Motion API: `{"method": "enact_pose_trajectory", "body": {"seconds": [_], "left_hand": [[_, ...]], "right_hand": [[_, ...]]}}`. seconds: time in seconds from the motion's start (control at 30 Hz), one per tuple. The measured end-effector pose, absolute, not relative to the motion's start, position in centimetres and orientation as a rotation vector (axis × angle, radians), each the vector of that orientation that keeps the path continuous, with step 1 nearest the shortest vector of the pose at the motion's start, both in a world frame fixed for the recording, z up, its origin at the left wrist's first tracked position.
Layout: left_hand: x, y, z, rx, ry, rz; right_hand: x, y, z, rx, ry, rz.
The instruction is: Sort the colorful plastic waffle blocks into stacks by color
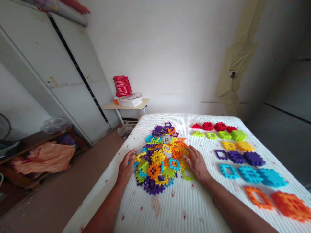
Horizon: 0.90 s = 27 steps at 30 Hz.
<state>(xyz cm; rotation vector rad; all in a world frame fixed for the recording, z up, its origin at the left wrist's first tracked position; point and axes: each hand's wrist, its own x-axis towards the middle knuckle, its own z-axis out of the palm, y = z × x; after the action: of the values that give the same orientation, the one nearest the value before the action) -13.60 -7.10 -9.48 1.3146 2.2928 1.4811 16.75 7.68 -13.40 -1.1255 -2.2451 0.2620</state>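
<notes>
The left hand (126, 165), fingers loosely bent, and the right hand (198, 164), fingers spread, are placed at opposite edges of the jumbled pile of pieces (158, 157), neither clearly nearer. Its long axis is directed away, toward the wall (170, 71).

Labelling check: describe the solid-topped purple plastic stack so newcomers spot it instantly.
On the white ribbed cloth, look right of the multicoloured plastic pile. Between the yellow plastic row and cyan row, find the rightmost purple toothed stack. Its top looks solid, unlike the purple open frame and purple windowed stack to its left.
</notes>
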Motion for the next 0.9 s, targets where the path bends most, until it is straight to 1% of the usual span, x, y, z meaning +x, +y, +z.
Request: {"method": "enact_pose_trajectory", "body": {"seconds": [0.27,0.47,0.53,0.73,0.9], "left_hand": [[-14.5,-6.3,-10.4,1.149,2.329,1.426],[-14.6,-6.2,-10.1,1.082,2.364,1.35],[-14.6,-6.2,-10.0,1.096,2.344,1.35],[-14.1,-6.4,-9.6,1.112,2.358,1.353],[-14.8,-6.3,-10.1,1.097,2.357,1.357]], "right_hand": [[16.7,6.3,-11.1,-1.114,-2.228,0.268],[16.5,4.6,-10.2,-0.591,-2.399,0.118],[16.2,4.3,-10.5,-0.51,-2.471,0.091],[16.0,4.2,-10.9,-0.543,-2.586,0.074],[16.1,4.3,-10.7,-0.582,-2.557,0.144]]}}
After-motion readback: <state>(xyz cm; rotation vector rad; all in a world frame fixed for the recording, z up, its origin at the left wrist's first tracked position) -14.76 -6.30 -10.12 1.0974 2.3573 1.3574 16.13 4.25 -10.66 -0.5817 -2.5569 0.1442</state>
